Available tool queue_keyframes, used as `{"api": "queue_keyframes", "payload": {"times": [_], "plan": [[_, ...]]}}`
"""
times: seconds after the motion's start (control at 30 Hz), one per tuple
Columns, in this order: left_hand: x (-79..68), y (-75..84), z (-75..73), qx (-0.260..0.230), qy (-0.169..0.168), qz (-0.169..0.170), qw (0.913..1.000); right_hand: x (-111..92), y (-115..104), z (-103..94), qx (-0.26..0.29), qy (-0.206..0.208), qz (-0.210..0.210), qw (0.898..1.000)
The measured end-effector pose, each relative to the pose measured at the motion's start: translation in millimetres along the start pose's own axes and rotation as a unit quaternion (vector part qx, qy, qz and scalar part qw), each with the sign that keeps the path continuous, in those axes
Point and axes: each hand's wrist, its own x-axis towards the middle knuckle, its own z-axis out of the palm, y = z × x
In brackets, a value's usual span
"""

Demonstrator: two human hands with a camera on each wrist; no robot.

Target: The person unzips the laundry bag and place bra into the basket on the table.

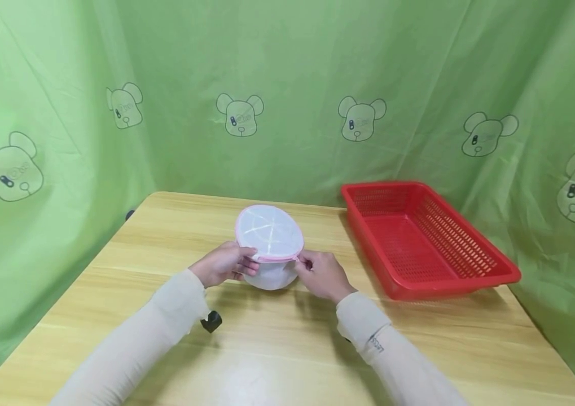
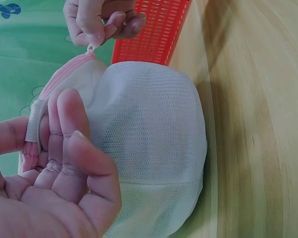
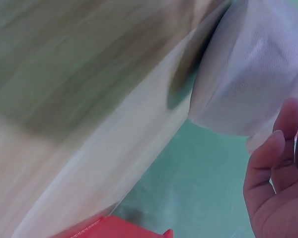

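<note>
To the left of the red plastic basket (image 1: pixel 404 242), about level with its middle: a round white mesh bag (image 1: pixel 269 231), tilted, broad top turned upward, with a pink zipper (image 2: pixel 67 74) along the rim. Hard to judge from these views: contact between the bag and the wooden tabletop (image 1: pixel 267 361).

On the bag's side farther from the basket, the left hand (image 1: pixel 226 264), pinching the rim between thumb and fingers (image 2: pixel 72 111), with the thumb on top in the head view and the other fingers bent underneath. Next to the thumb in the left wrist view, a white fabric tab (image 2: pixel 35 119) across the zipper. On the bag's side nearer the basket, the right hand (image 1: pixel 324 275), pinching the small white zipper pull (image 2: pixel 91 48) between the fingers, with the remaining fingers curled in; partly cut off at the edge of the right wrist view.

Along both forearms, off-white sleeves (image 1: pixel 130 338), with dark lettering on the one nearer the basket. Well to the left of the basket, by the left cuff, a small black object (image 1: pixel 211 321). Behind the basket and round to both sides, a green curtain (image 1: pixel 292 51) printed with outlined bear faces (image 1: pixel 240 115).
</note>
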Motion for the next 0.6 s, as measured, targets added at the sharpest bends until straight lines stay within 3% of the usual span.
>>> {"api": "queue_keyframes", "payload": {"times": [0.6], "plan": [[-5.5, -1.1, -8.7, 0.004, -0.026, 0.010, 0.9996, 1, 14, -11.0, -0.028, 0.008, 0.009, 1.000]]}}
